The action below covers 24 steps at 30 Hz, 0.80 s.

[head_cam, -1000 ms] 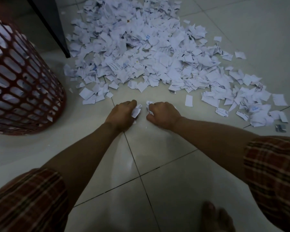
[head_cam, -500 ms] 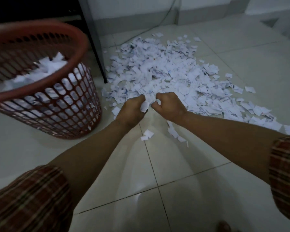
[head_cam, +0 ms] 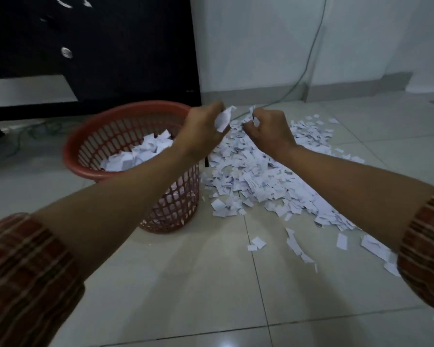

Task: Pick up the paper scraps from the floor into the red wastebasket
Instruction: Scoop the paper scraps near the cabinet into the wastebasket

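Left hand fisted round a wad of paper scraps, right hand clenched on its own small bunch, both raised side by side. The red wastebasket sits just left, part-filled with paper. Big white pile spreads across the floor tiles beneath them.

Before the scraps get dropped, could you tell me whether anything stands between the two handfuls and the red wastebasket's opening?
Nothing visible does. The left hand and right hand grip scraps just right of the red wastebasket, whose top is open and uncovered.
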{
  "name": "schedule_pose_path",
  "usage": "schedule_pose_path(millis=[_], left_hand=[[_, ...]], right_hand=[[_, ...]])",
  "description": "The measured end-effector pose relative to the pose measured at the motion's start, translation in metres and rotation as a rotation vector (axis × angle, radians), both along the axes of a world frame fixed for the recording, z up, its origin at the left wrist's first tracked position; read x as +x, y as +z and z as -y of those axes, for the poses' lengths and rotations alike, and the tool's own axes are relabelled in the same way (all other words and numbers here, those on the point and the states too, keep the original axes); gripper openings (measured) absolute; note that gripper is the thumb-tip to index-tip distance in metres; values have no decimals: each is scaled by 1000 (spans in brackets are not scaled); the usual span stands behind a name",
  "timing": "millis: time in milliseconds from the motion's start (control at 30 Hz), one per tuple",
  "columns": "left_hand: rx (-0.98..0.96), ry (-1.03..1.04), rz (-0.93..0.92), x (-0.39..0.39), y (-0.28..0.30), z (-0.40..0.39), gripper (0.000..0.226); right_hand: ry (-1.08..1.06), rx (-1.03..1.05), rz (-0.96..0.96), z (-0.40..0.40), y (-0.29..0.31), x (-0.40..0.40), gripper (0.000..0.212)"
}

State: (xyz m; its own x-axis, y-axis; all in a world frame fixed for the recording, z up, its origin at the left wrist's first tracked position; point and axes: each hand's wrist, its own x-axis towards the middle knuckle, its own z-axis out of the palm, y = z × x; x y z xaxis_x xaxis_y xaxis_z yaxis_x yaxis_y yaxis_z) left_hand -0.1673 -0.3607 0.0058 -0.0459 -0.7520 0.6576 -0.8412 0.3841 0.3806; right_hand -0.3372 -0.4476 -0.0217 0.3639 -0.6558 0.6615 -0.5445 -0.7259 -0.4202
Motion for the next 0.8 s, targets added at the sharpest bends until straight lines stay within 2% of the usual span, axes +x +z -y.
schedule_pose_path(millis=[100, 200, 300, 367, 433, 600, 700, 800], left_hand=[[-58, 18, 15, 25, 35, -5, 27], [-61, 85, 128, 57, 61, -12, 23], [16, 152, 240, 95, 74, -21, 20], [40, 220, 230, 120, 72, -28, 18], [82, 306, 195, 143, 62, -31, 14], [255, 421, 172, 184, 36, -28, 18], [335, 402, 111, 194, 29, -21, 25], [387, 369, 183, 199, 21, -13, 27]], right_hand=[[37, -51, 68, 0, 25, 37, 27], [76, -56, 123, 0, 39, 74, 22], [134, 13, 157, -4, 51, 116, 23], [180, 86, 176, -13, 54, 142, 23], [209, 185, 173, -25, 53, 163, 32], [222, 426, 17, -35, 47, 203, 35], [222, 544, -95, -31, 46, 216, 32], [187, 683, -219, -19, 36, 226, 40]])
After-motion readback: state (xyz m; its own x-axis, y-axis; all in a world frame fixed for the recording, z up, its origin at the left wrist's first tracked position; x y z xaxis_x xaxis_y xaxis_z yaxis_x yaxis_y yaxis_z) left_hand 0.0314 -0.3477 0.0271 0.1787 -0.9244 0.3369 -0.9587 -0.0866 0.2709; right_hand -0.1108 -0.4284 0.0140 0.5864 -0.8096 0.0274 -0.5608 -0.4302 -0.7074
